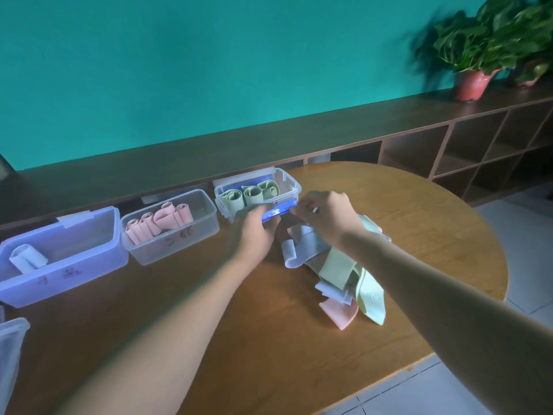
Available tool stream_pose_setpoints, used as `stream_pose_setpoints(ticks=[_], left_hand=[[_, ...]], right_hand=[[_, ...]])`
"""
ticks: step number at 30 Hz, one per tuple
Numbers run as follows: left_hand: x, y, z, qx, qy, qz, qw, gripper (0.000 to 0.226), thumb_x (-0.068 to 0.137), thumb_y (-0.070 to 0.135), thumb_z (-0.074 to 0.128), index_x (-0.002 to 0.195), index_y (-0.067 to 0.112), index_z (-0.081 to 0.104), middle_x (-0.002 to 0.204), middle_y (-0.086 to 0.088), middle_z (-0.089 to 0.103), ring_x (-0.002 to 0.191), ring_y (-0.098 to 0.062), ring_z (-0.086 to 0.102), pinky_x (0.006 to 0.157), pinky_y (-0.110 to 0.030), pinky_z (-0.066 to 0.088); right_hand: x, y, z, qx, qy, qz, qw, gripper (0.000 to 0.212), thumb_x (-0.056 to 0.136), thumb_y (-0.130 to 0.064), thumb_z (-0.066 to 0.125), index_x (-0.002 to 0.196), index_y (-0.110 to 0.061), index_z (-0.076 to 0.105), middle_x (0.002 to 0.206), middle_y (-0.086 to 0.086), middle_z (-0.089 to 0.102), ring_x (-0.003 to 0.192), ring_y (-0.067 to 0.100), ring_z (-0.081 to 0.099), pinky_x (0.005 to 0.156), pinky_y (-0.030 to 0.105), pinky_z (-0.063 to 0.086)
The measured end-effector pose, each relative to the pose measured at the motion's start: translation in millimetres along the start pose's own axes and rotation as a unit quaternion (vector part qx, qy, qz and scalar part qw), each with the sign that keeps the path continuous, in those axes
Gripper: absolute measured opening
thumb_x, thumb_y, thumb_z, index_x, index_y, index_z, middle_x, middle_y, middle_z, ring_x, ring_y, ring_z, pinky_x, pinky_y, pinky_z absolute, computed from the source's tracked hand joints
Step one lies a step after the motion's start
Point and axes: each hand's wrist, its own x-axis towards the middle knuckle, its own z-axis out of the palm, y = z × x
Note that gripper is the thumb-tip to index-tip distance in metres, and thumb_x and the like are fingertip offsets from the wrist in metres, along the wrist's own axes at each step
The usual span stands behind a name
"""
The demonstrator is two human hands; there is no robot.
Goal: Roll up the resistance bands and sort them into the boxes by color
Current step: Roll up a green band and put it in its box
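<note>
While both hands point(257, 229) point(326, 218) hover over the loose bands point(335, 265) (blurred), fingers seemingly curled, grip unclear.

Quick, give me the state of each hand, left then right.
Left hand: fingers curled at the clear plastic box of green rolls; too blurred to tell what it holds.
Right hand: curled; pinch unclear.
</note>
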Motion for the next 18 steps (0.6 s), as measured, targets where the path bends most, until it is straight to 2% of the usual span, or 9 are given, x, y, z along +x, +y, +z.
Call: stream_pose_setpoints(ticks=[4,8,14,16,18], left_hand=[[41,-18,-8,0.019,0.020,-0.002,1.000,0.023,0.091,0.026,0.068,0.114,0.026,0.073,0.104,0.000,0.074,0.095,-0.026,0.066,0.080,-0.038,0.054],[74,-36,-7,0.024,0.016,-0.005,1.000,0.020,0.091,0.027,0.070,0.110,0.025,0.074,0.099,0.005,0.076,0.086,-0.023,0.069,0.080,-0.036,0.055],[107,-51,-6,0.040,-0.012,-0.012,0.999,0.025,0.089,0.026,0.074,0.114,0.025,0.075,0.100,0.004,0.077,0.090,-0.019,0.069,0.080,-0.027,0.051],[114,-54,-3,0.046,-0.037,-0.012,0.998,0.026,0.088,0.030,0.075,0.113,0.027,0.075,0.100,0.006,0.076,0.091,-0.018,0.068,0.077,-0.025,0.048],[120,-55,1,0.063,-0.050,0.014,0.997,0.025,0.084,0.037,0.078,0.107,0.029,0.077,0.094,0.005,0.076,0.089,-0.020,0.067,0.076,-0.029,0.051]], right_hand=[[56,-4,15,-0.007,-0.017,0.016,1.000,0.024,0.090,-0.042,0.071,0.102,-0.021,0.074,0.090,-0.003,0.073,0.069,0.023,0.065,0.076,0.036,0.059],[101,-4,35,-0.041,-0.019,0.026,0.999,0.031,0.089,-0.045,0.072,0.107,-0.020,0.074,0.099,-0.001,0.073,0.087,0.025,0.066,0.079,0.034,0.055],[140,5,65,-0.122,-0.053,0.042,0.990,0.045,0.086,-0.053,0.071,0.117,-0.020,0.069,0.109,0.003,0.073,0.099,0.029,0.066,0.087,0.037,0.054],[150,8,73,-0.155,-0.071,0.044,0.984,0.051,0.083,-0.055,0.074,0.119,-0.019,0.067,0.109,0.004,0.072,0.097,0.029,0.065,0.084,0.036,0.053],[158,9,78,-0.197,-0.089,0.040,0.976,0.056,0.080,-0.057,0.077,0.117,-0.017,0.066,0.106,0.006,0.071,0.089,0.029,0.059,0.077,0.032,0.047]])
